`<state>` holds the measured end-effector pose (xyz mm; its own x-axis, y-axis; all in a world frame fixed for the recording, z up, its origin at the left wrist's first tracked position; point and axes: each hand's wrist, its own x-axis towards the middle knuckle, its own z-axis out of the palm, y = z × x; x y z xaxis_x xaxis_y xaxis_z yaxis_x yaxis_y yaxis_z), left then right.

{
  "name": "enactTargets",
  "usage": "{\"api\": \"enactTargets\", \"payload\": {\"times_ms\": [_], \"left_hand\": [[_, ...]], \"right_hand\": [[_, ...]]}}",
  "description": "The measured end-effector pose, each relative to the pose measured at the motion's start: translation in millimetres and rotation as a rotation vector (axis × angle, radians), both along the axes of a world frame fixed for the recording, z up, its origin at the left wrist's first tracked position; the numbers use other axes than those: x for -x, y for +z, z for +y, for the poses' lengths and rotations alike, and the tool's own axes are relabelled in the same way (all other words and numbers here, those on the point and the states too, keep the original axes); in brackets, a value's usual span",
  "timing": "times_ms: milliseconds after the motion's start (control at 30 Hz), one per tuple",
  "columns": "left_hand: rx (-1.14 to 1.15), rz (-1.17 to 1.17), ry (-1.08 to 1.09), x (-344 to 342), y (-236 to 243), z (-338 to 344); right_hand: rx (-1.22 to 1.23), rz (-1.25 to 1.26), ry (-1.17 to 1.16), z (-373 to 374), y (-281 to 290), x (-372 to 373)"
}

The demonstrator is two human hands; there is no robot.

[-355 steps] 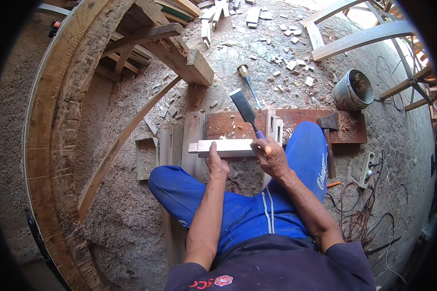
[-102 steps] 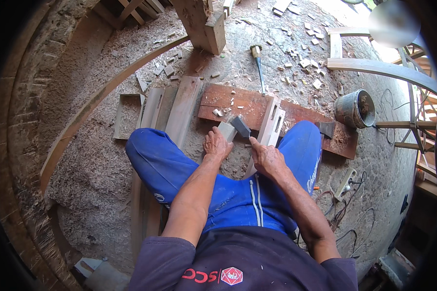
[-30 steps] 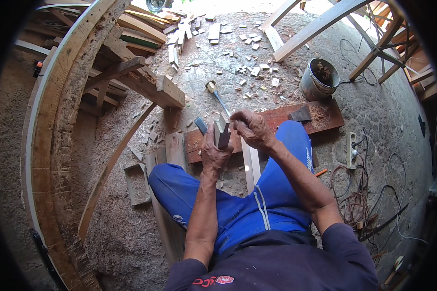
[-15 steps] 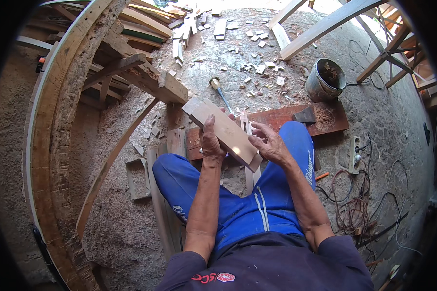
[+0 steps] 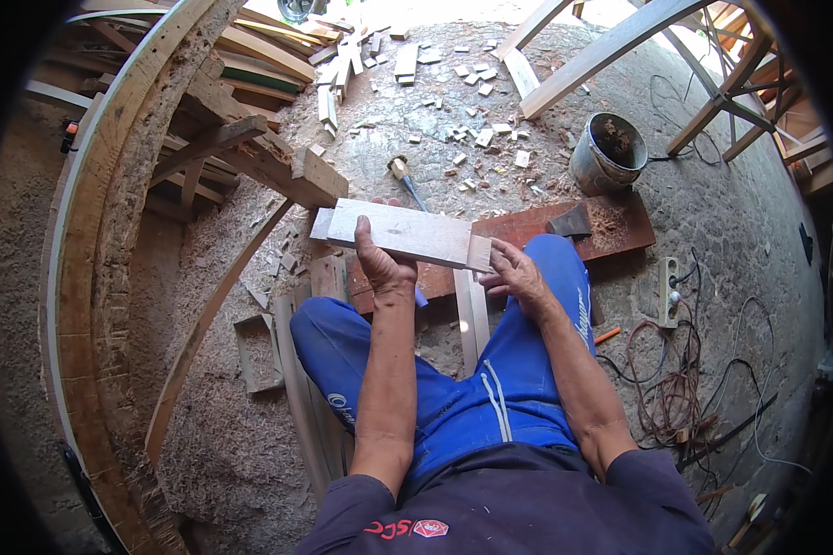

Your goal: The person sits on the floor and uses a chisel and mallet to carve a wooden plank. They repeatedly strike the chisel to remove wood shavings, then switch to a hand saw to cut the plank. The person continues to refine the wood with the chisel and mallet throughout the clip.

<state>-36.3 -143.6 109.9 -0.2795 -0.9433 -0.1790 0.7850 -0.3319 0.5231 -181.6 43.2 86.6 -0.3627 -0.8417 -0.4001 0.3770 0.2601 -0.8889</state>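
Observation:
A pale wooden board (image 5: 403,231) with a stepped, narrower tongue at each end is held up in front of my knees, almost level. My left hand (image 5: 384,268) is closed around its lower edge, thumb up across the broad face, the other fingers mostly behind it. At the board's right end, the fingers of my right hand (image 5: 520,277) are apart and bent, their tips at the tongue (image 5: 478,253); whether they press on it is hard to tell. Below, a pale wooden strip (image 5: 472,319) stretches between my legs.
A reddish plank (image 5: 518,222) lies across the floor, bearing a dark block (image 5: 570,221). Beyond are a blue-handled chisel (image 5: 409,179), scattered offcuts (image 5: 484,137) and a bucket (image 5: 609,153). A power strip (image 5: 668,291) and tangled cords (image 5: 671,388) lie right; a curved timber (image 5: 88,305) stands left.
The board has turned from a steep slant to nearly level, its right end rising and its broad face tilting toward me. My left hand has shifted slightly left; the right stays by the end.

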Motion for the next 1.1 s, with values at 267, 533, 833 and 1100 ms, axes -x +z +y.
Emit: {"api": "enactTargets", "payload": {"times_ms": [267,533,833,1100], "left_hand": [[-0.413,0.239,-0.430,31.6,-22.4,67.4],[-0.333,0.111,-0.777,38.7,-29.9,114.0],[0.270,-0.887,-0.868,2.3,1.1,74.1],[1.505,-1.240,-0.232,-11.1,59.8,38.2]], "right_hand": [[0.324,0.188,0.043,-10.9,-8.0,-20.8],[0.473,-0.021,-0.250,5.0,16.3,5.7],[0.426,0.159,-0.210,-0.2,33.2,8.0],[0.336,0.068,-0.055,-24.9,40.8,-12.3]]}}
